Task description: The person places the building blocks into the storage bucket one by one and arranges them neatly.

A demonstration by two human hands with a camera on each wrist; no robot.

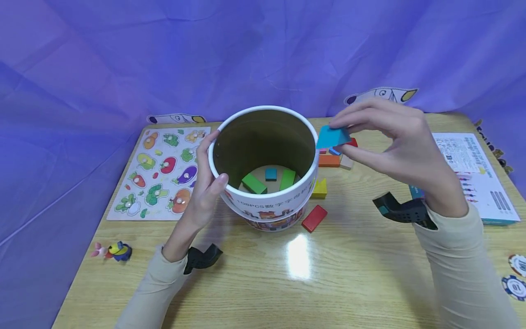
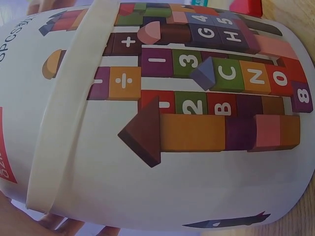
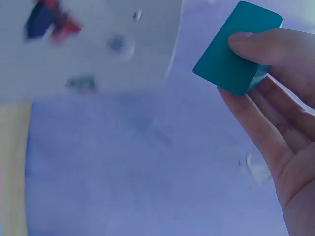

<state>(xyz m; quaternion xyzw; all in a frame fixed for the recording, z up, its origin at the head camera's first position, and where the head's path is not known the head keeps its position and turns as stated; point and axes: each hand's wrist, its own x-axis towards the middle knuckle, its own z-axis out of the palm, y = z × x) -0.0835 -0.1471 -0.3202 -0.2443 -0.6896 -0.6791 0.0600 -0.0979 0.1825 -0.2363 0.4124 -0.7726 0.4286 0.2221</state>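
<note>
A white printed bucket (image 1: 267, 202) stands on the table, tilted toward the camera in the head view. My left hand (image 1: 204, 189) holds it at the left side, fingers along the rim and thumb at the front edge. In the left wrist view the bucket's printed wall (image 2: 98, 172) fills most of the frame. Inside lie green blocks (image 1: 254, 183) and a small blue block (image 1: 270, 173). Just right of the rim, my right hand (image 1: 394, 135) pinches a teal wedge-shaped block (image 1: 332, 136) between thumb and fingers; the right wrist view shows the block's flat face (image 3: 231, 54).
A red block (image 1: 314, 218), a yellow block (image 1: 319, 188) and an orange block (image 1: 329, 161) lie right of the bucket. To its left is a vegetable puzzle board (image 1: 158, 176). A boxed set (image 1: 485, 183), poker chips (image 1: 514, 288) and small figurines (image 1: 119, 251) sit farther out.
</note>
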